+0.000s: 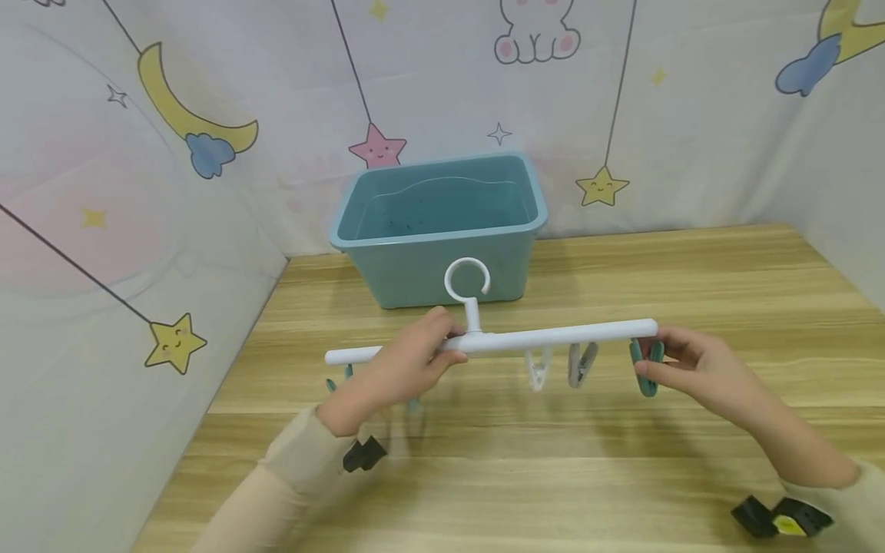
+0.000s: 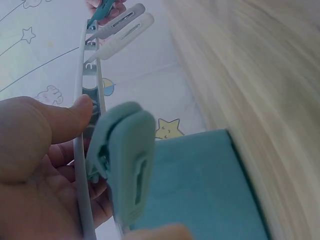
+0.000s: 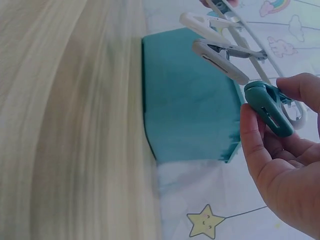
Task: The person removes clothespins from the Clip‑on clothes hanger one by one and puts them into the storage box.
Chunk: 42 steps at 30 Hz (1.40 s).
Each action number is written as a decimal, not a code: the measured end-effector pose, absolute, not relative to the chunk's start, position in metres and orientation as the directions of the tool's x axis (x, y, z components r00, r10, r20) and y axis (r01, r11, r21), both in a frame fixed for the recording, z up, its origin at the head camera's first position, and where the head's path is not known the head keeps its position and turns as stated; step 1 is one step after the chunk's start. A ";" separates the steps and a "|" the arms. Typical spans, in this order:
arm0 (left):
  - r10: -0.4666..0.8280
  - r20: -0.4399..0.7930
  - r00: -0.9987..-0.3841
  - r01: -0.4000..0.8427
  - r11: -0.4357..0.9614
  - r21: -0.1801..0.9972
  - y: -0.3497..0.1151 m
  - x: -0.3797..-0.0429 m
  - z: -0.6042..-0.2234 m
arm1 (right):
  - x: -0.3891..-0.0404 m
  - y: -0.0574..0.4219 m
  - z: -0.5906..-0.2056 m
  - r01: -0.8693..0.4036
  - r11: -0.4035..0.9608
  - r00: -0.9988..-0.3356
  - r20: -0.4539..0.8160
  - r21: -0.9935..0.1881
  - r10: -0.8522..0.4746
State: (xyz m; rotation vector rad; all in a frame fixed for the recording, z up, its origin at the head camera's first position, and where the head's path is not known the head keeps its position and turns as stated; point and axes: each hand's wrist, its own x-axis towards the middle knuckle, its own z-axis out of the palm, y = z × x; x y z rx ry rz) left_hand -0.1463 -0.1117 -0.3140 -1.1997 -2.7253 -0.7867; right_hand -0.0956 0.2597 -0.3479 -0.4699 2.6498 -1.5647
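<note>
A white hanger bar (image 1: 560,336) with a round hook on top is held above the table. My left hand (image 1: 415,353) grips it just left of the hook. At the bar's right end, my right hand (image 1: 698,369) pinches a dark green clothespin (image 3: 270,110) that sits against the bar. A grey clothespin (image 1: 581,365) and a white clothespin (image 1: 538,369) hang from the bar between the hook and that end. In the left wrist view a pale green clothespin (image 2: 131,160) hangs beside my left hand. Green clips at the bar's left end are partly hidden behind the left forearm.
A blue-green plastic bin (image 1: 442,265) stands at the back of the wooden table (image 1: 539,491), behind the hanger. A white cloth (image 1: 442,92) printed with stars and moons rises behind and on both sides.
</note>
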 end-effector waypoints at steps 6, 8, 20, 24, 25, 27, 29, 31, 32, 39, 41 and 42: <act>0.661 0.308 -0.684 0.723 0.558 0.407 -0.118 -0.146 -0.306 | -0.098 0.254 -0.339 -0.242 0.417 -0.950 0.127 -0.876 -0.286; 0.650 0.308 -0.695 0.714 0.574 0.401 -0.119 -0.145 -0.304 | -0.100 0.253 -0.338 -0.235 0.423 -0.954 0.125 -0.875 -0.272; 0.574 0.318 -0.755 0.655 0.642 0.397 -0.124 -0.145 -0.298 | -0.113 0.243 -0.332 -0.174 0.360 -0.967 0.090 -0.917 -0.239; 0.565 0.318 -0.761 0.648 0.647 0.402 -0.125 -0.145 -0.296 | -0.118 0.240 -0.335 -0.220 0.177 -0.939 0.159 -0.959 -0.305; 0.565 0.316 -0.763 0.647 0.649 0.401 -0.125 -0.146 -0.295 | -0.119 0.240 -0.336 -0.229 0.124 -0.929 0.179 -0.965 -0.323; 0.563 0.315 -0.764 0.644 0.650 0.403 -0.126 -0.146 -0.295 | -0.121 0.238 -0.337 -0.243 0.030 -0.910 0.217 -0.970 -0.355; 0.562 0.317 -0.764 0.645 0.648 0.405 -0.127 -0.148 -0.296 | -0.123 0.237 -0.339 -0.256 -0.033 -0.894 0.249 -0.966 -0.373; 0.563 0.328 -0.759 0.651 0.642 0.404 -0.128 -0.150 -0.296 | -0.125 0.235 -0.340 -0.267 -0.060 -0.886 0.269 -0.962 -0.377; 0.564 0.337 -0.754 0.657 0.638 0.403 -0.129 -0.151 -0.297 | -0.126 0.234 -0.340 -0.273 -0.064 -0.884 0.277 -0.960 -0.376; 0.567 0.430 -0.703 0.710 0.595 0.376 -0.137 -0.158 -0.303 | -0.130 0.229 -0.340 -0.304 -0.054 -0.872 0.301 -0.951 -0.385; 0.567 0.456 -0.686 0.725 0.579 0.373 -0.139 -0.160 -0.304 | -0.132 0.228 -0.339 -0.314 -0.064 -0.861 0.312 -0.947 -0.400; 0.565 0.467 -0.680 0.731 0.572 0.373 -0.139 -0.161 -0.305 | -0.133 0.227 -0.338 -0.313 -0.079 -0.856 0.317 -0.946 -0.409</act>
